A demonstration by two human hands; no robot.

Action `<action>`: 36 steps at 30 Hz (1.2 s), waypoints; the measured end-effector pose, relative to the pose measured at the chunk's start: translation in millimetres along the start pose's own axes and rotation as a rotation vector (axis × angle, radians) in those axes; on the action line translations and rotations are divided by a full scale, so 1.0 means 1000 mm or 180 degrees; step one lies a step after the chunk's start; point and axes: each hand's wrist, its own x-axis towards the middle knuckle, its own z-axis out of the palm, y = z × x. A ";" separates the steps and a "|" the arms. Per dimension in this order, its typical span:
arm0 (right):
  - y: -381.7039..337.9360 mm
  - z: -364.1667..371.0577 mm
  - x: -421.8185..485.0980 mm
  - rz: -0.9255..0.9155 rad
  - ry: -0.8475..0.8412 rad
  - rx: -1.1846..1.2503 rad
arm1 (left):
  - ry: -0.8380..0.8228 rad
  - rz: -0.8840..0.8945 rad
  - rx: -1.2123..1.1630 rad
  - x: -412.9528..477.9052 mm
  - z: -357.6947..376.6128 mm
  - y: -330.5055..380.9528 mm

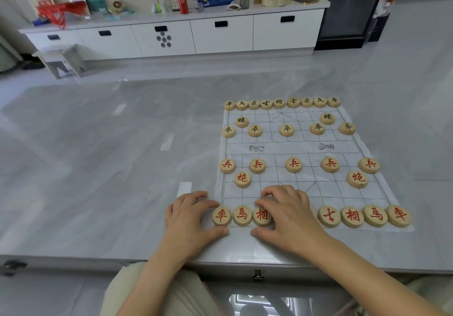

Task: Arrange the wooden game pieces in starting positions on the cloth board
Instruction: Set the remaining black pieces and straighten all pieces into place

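Now: left hand pinches corner piece, near-left of board; right hand covers near-edge pieces, I can't tell its grip.

There is one cloth board. On it I count sixteen black-lettered pieces and fourteen red-lettered pieces that can be seen.
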 end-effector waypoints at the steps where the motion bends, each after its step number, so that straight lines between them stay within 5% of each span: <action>1: 0.000 0.000 0.000 0.0021 0.0004 -0.0015 | 0.0000 0.0011 -0.0012 0.000 0.001 0.000; 29: -0.014 -0.001 0.012 -0.0025 -0.0123 0.0005 | 0.0114 -0.0017 -0.0165 0.001 0.012 -0.004; 36: 0.065 -0.045 0.020 0.0959 0.0412 0.0146 | 0.0352 -0.0064 -0.0207 0.020 -0.002 0.016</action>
